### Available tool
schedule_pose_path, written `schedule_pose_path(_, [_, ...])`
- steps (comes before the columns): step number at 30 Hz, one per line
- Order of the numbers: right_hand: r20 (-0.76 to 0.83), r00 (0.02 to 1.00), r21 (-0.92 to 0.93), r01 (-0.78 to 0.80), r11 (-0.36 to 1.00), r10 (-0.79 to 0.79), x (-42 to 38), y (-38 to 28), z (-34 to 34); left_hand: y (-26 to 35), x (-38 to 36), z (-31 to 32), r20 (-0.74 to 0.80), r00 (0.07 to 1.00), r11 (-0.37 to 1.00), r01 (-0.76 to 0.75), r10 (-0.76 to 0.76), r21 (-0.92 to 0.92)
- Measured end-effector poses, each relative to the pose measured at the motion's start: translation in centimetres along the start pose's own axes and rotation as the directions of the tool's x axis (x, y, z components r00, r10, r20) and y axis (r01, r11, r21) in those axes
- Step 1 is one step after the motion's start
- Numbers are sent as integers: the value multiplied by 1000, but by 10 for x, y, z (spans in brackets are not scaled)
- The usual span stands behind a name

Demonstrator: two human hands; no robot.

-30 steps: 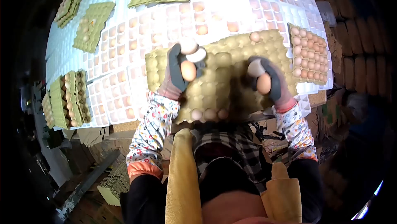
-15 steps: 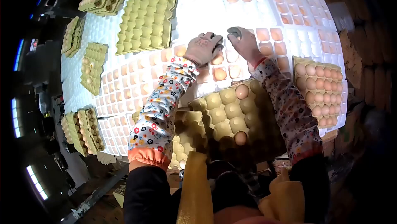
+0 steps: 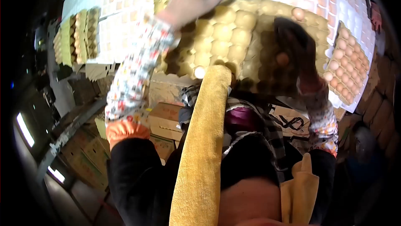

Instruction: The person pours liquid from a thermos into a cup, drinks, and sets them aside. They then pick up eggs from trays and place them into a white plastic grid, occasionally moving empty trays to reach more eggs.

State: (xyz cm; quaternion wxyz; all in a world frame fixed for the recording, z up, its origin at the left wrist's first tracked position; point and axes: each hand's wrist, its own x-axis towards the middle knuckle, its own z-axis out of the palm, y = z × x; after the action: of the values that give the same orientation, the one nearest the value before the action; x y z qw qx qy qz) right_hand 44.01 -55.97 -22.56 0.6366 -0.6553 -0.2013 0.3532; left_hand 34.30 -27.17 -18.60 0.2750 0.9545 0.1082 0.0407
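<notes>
My left hand (image 3: 190, 1), in a light glove with dark fingertips, is stretched out over the far edge of an egg tray (image 3: 223, 31). Its fingers are apart, and nothing shows in them. One pale egg (image 3: 199, 72) sits in that tray's near row. My right hand (image 3: 297, 44) is in deep shadow above the adjoining egg tray (image 3: 267, 54); its fingers are too dark and blurred to show whether they hold anything. Two brown eggs lie in this tray: a far egg (image 3: 298, 14) and a nearer egg (image 3: 282, 59) close to my right hand.
Beyond the trays, a lit white surface with square pockets (image 3: 125, 29) holds many eggs. A full egg tray (image 3: 348, 65) lies at the right. Stacked trays (image 3: 79, 36) stand at the left. Cardboard boxes (image 3: 165, 117) are below, and a yellow cloth strip (image 3: 200, 142) hangs in front.
My view has tilted down toward my body. Both hands have left the lit pockets and drawn apart; the right is now over the near tray, the left over its neighbour's far edge.
</notes>
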Motion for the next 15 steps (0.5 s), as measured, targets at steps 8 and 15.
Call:
schedule_pose_path(8, [330, 884, -726, 463, 509, -332, -116, 61, 93, 5, -224, 62, 172, 978, 971, 81, -122, 227])
schedule_pose_path(15, [-12, 996, -404, -87, 911, 89, -119, 51, 125, -49, -210, 71, 235, 962, 980, -170, 142, 103])
